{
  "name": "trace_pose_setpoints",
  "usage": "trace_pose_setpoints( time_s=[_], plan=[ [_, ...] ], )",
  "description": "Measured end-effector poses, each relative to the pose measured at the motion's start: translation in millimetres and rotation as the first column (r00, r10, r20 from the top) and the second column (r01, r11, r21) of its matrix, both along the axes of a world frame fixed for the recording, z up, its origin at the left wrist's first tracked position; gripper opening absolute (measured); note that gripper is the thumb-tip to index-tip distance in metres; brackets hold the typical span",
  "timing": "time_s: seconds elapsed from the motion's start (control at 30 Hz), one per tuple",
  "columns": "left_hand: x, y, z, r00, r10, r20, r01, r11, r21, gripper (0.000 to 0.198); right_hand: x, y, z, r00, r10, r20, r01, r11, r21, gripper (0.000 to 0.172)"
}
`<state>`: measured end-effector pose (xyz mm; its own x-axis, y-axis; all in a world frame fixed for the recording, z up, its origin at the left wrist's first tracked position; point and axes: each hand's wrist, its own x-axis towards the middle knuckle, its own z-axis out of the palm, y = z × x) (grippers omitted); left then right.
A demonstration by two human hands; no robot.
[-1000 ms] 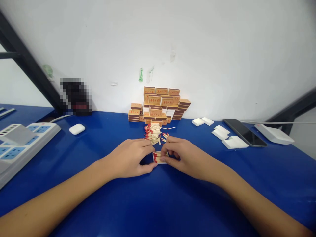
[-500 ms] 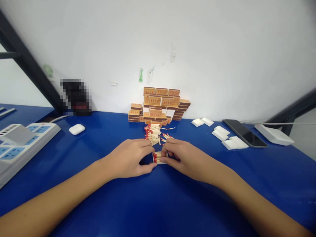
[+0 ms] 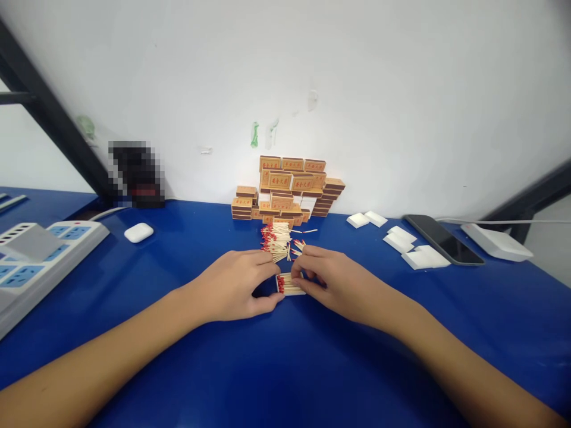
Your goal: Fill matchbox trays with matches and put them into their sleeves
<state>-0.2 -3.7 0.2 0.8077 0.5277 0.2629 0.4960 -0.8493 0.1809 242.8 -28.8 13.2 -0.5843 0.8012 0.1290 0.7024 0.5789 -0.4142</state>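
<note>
A small open matchbox tray (image 3: 289,284) filled with red-tipped matches lies on the blue table (image 3: 285,368) between my hands. My left hand (image 3: 234,285) curls around the tray's left end, thumb and fingers pinching it. My right hand (image 3: 332,279) holds the tray's right end, its fingers closed over the matches. Just behind my fingers lies a loose heap of matches (image 3: 277,241). Further back, against the white wall, stands a pile of orange matchboxes (image 3: 288,190).
Several white empty trays (image 3: 401,241) lie at the right, beside a black phone (image 3: 441,238) and a white adapter (image 3: 497,242). A white earbud case (image 3: 138,232) and a large power strip (image 3: 31,255) sit at the left.
My right hand's fingers have drawn back slightly, showing more of the matches in the tray. My left hand has stayed in place.
</note>
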Motion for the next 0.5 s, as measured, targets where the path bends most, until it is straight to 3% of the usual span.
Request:
trace_pose_setpoints(
  time_s=[0.5],
  plan=[
    [-0.7,0.7,-0.1,1.0,-0.003,0.008,0.002,1.0,0.016,0.023,-2.0,-3.0,5.2,0.998,0.015,-0.069,-0.017,1.0,-0.023,0.013]
  ],
)
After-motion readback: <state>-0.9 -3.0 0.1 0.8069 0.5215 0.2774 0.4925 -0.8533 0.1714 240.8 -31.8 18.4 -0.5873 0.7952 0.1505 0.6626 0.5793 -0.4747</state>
